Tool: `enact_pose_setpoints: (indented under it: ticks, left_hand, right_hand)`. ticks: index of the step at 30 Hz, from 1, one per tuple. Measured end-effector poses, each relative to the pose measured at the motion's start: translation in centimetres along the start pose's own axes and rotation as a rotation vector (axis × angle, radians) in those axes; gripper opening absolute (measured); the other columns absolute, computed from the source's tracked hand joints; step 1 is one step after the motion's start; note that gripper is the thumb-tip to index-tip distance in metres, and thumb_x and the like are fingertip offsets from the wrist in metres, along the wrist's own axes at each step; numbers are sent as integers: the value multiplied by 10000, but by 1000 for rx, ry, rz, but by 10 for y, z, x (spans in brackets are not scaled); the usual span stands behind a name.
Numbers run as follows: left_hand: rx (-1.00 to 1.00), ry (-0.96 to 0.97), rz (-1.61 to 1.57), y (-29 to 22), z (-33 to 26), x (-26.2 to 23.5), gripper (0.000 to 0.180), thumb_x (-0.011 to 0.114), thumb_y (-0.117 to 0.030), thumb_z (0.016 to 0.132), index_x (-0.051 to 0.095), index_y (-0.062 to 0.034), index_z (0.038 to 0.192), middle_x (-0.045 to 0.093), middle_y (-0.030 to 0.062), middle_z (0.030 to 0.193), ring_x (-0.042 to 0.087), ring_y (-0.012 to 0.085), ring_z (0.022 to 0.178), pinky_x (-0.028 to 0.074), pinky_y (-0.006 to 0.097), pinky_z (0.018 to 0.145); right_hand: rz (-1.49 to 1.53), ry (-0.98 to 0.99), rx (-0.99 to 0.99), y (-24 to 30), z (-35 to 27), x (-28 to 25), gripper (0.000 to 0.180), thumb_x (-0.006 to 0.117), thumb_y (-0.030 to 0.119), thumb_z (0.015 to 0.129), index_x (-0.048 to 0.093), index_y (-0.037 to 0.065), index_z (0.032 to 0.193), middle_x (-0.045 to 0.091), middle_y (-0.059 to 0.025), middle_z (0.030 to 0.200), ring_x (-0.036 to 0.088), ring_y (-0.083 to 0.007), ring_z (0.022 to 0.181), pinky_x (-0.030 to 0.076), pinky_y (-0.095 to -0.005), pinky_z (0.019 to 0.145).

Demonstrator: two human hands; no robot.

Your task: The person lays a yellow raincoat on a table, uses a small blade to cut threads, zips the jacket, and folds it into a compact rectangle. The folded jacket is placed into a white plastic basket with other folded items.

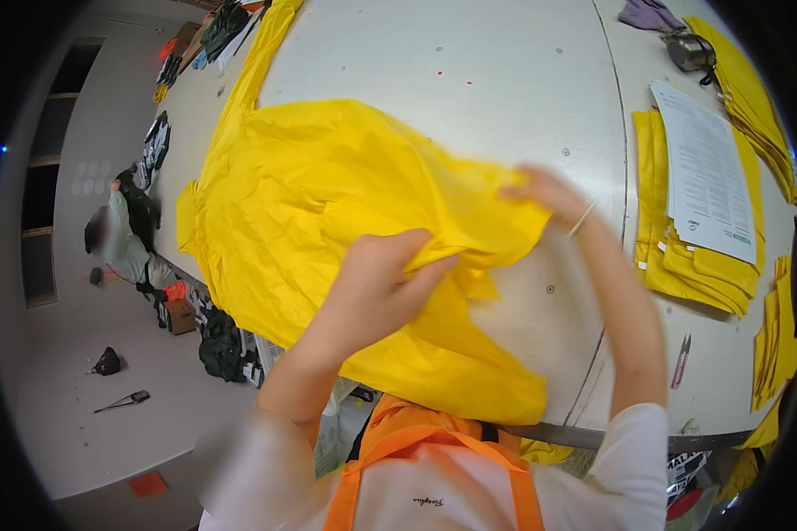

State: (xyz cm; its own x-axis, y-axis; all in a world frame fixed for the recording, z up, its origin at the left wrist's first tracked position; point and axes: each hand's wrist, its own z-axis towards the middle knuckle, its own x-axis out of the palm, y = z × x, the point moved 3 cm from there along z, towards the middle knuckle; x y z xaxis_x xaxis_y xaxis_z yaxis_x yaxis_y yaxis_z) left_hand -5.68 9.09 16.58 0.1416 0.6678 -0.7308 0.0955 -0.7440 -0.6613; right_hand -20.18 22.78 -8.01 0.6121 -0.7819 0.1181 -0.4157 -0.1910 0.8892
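A yellow jacket (274, 203) of thin, creased fabric lies spread over the pale table. One long sleeve-like strip runs to the far left, and another part reaches the near table edge. My left hand (376, 288) is closed on a fold near the middle, pinching it between thumb and fingers. Farther right, my right hand (545, 193) is blurred by motion; its fingers appear closed on the jacket's right edge, which is lifted off the table. Between the two hands the cloth is bunched and partly smeared.
On the right, a printed sheet (704, 168) covers stacked yellow pieces (691, 279). Pink-handled thread snips (681, 361) lie nearer me. A metal cup (689, 53) and purple cloth (651, 14) sit at far right. Another person (128, 234) handles dark cloth beyond the table's left side.
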Motion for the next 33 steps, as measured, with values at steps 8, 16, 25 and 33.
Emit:
enact_pose_setpoints:
  ticks: [8,16,25,33]
  left_hand:
    - [-122,387,22,27,124,136,622,281,-436,952,620,39,738,615,255,747,592,408,723,461,477,697]
    - [-121,-82,-286,35,95,69,537,335,-413,971,605,42,884,618,136,818,541,236,755,442,348,725]
    - [-88,-168,-1090,35,69,15,491,338,-382,986,532,33,1163,595,80,1089,574,146,951,465,253,814]
    - [-54,-190,-1005,16,54,12,492,323,-372,992,553,41,1126,606,76,1060,568,132,929,454,237,791]
  right_hand:
    - [-937,-993,-604,164,10,-132,447,597,380,848,533,59,1152,595,-147,1050,570,-272,955,426,-367,875]
    - [-891,-626,-17,-3,-128,-72,424,583,376,833,570,14,1052,640,-173,837,613,-351,792,488,-395,709]
    - [-705,-461,266,-43,-154,-28,480,703,352,750,545,-18,1011,632,-199,878,610,-340,864,483,-421,743]
    - [-874,-759,-249,-9,-48,-33,297,593,250,819,594,-20,942,615,-219,895,594,-370,831,476,-440,753]
